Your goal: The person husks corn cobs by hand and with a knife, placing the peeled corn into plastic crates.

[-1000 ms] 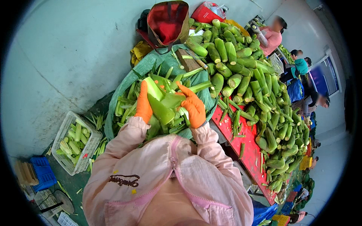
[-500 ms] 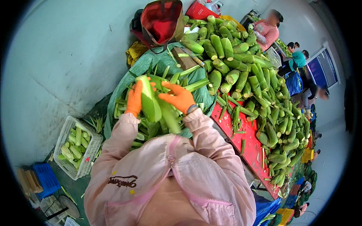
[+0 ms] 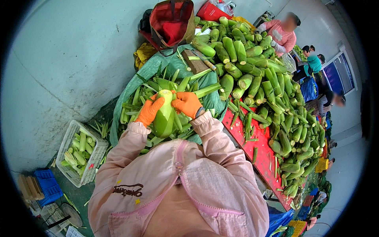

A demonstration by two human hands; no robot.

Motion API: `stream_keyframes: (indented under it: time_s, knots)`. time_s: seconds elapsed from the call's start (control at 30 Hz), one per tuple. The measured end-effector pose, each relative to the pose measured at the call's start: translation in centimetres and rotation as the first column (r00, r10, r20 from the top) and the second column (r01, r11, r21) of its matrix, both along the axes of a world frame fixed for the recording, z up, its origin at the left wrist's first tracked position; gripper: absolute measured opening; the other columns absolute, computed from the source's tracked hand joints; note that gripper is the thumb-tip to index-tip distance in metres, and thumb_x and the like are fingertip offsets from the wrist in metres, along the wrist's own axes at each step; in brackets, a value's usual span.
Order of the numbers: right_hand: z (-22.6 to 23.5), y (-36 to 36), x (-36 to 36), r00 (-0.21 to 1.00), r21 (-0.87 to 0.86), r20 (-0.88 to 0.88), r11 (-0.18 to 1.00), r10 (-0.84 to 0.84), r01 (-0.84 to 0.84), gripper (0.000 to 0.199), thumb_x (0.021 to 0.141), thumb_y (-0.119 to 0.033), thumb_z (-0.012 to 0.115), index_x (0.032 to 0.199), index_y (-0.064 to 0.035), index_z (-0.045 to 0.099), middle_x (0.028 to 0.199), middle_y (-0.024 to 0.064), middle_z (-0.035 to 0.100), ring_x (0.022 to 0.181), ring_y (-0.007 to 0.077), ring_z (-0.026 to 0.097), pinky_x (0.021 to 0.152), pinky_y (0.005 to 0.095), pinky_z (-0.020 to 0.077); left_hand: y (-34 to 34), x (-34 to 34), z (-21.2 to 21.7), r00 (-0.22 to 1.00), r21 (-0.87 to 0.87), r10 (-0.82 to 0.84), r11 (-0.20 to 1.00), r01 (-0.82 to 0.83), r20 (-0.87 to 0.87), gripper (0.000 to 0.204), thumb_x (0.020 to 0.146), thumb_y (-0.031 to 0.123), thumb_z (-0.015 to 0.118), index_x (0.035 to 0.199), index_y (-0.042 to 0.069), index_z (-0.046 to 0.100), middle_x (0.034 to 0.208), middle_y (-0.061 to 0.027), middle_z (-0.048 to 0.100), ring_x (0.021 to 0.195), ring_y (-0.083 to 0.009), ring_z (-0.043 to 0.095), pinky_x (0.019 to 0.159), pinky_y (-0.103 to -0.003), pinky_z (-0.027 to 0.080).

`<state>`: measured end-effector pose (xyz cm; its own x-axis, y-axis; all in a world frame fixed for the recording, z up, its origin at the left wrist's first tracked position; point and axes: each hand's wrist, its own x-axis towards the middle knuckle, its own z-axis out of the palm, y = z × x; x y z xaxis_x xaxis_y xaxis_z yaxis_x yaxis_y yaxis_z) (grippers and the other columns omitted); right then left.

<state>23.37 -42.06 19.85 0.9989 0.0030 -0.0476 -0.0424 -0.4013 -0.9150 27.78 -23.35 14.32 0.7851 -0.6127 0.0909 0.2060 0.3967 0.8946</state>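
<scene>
Upright in front of my chest is an ear of corn in green husk, its pale cut end uppermost. My left hand, in an orange glove, is wrapped round its left side, thumb near the cut end. My right hand, also gloved in orange, pinches a husk leaf at the ear's upper right edge; the fingertips are partly hidden. Below and around both hands lie loose husk leaves on a green sheet.
Many husked ears are heaped on a red table to the right. A knife rests by a wooden block. A white basket of paler ears stands at left. An open bag sits ahead; co-workers are at far right.
The ear has turned more upright, its cut end now facing up between my hands. My right hand has closed in on its upper edge, and the blurred leaf hanging beside it no longer shows.
</scene>
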Motion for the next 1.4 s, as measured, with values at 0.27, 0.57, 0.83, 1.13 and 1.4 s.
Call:
stream_keyframes:
  time_s: [0.27, 0.57, 0.83, 1.13, 1.4]
  knots:
    - [-1.4, 0.0, -1.0, 0.989, 0.554, -0.115, 0.82, -0.094, 0.142, 0.016, 0.085, -0.013, 0.062, 0.076, 0.0001, 0.059, 0.062, 0.0099, 0.061, 0.049, 0.0186, 0.057, 0.049, 0.0285, 0.0452, -3.0, -1.3, -1.1, 0.936, 0.129, 0.346, 0.927, -0.351, 0.062, 0.051, 0.094, 0.042, 0.061, 0.127, 0.003, 0.056, 0.114, -0.0028, 0.061, 0.101, -0.0135, 0.056, 0.09, -0.027, 0.044]
    - [-2.9, 0.3, -2.4, 0.946, 0.777, -0.032, 0.588, -0.323, 0.227, 0.016, 0.085, -0.017, 0.06, 0.076, -0.0041, 0.057, 0.061, 0.0099, 0.06, 0.048, 0.0185, 0.054, 0.049, 0.0271, 0.045, -3.3, 0.7, -1.2, 0.941, 0.048, 0.305, 0.952, -0.301, -0.149, 0.062, 0.089, 0.052, 0.064, 0.124, 0.001, 0.057, 0.111, -0.0051, 0.062, 0.095, -0.0155, 0.058, 0.085, -0.03, 0.047]
    - [-8.9, -8.3, -4.9, 0.826, 0.976, -0.106, 0.101, -0.554, 0.193, 0.014, 0.087, -0.017, 0.051, 0.078, -0.0068, 0.052, 0.068, 0.0036, 0.056, 0.055, 0.0155, 0.047, 0.057, 0.0277, 0.0401, 0.5, 5.9, -3.8, 0.846, -0.3, 0.256, 0.855, -0.424, -0.468, 0.08, 0.087, 0.071, 0.049, 0.126, 0.001, 0.052, 0.115, -0.0185, 0.062, 0.102, -0.0313, 0.061, 0.093, -0.043, 0.048]
    - [-2.5, -2.6, -0.3, 0.968, 0.289, 0.035, 0.93, -0.247, 0.227, 0.07, 0.081, -0.041, 0.074, 0.135, -0.0002, 0.052, 0.11, 0.0129, 0.067, 0.097, 0.0226, 0.066, 0.085, 0.0317, 0.0518, -0.9, 2.0, 2.0, 0.983, -0.043, 0.159, 0.986, -0.163, -0.088, 0.066, 0.092, 0.058, 0.055, 0.126, 0.002, 0.055, 0.109, -0.0141, 0.067, 0.092, -0.0208, 0.064, 0.081, -0.034, 0.051]
    - [1.4, -0.4, 1.2, 0.999, -0.123, -0.051, 0.992, -0.002, -0.004, 0.033, 0.073, -0.03, 0.076, 0.075, 0.0015, 0.064, 0.088, 0.0085, 0.068, 0.08, 0.0203, 0.065, 0.075, 0.0346, 0.0514, -0.3, 0.3, 1.6, 0.994, 0.12, 0.052, 0.991, -0.064, 0.1, 0.058, 0.092, 0.05, 0.06, 0.126, 0.002, 0.057, 0.111, -0.0028, 0.063, 0.097, -0.0124, 0.057, 0.086, -0.027, 0.046]
